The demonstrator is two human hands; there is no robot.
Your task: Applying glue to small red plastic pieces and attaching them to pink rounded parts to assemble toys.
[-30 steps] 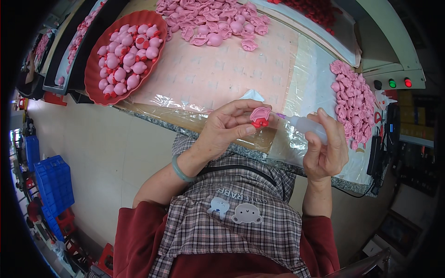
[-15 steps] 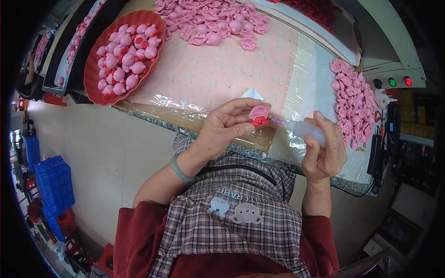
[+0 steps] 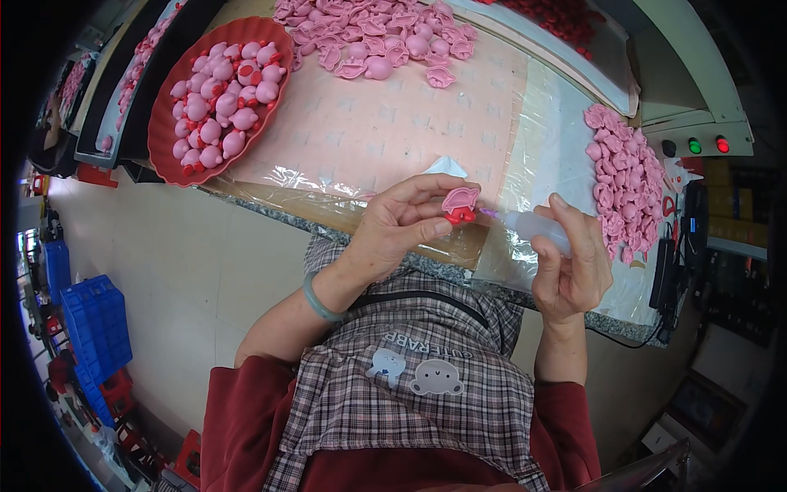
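Observation:
My left hand (image 3: pixel 393 221) pinches a small pink and red plastic toy part (image 3: pixel 460 202) above the table's near edge. The part's hollow pink shell faces up, with a red piece along its lower side. In my right hand (image 3: pixel 576 266) is a translucent white squeeze bottle (image 3: pixel 539 229), lying nearly level. Its thin purple nozzle (image 3: pixel 489 213) points left and ends close beside the toy part; whether the tip touches it I cannot tell. Fingers and thumb of my right hand wrap the bottle's sides.
A red scalloped bowl (image 3: pixel 156 135) of round pink and red pieces stands at the left. Loose pink shells (image 3: pixel 377 37) are heaped at the back, and another pink heap (image 3: pixel 627 180) lies at the right. A machine housing with lit buttons (image 3: pixel 695 146) overhangs the back right.
The bottle has shifted very slightly left, bringing its nozzle a little nearer the toy part. The part has tilted a little in my left hand, which otherwise stays in place.

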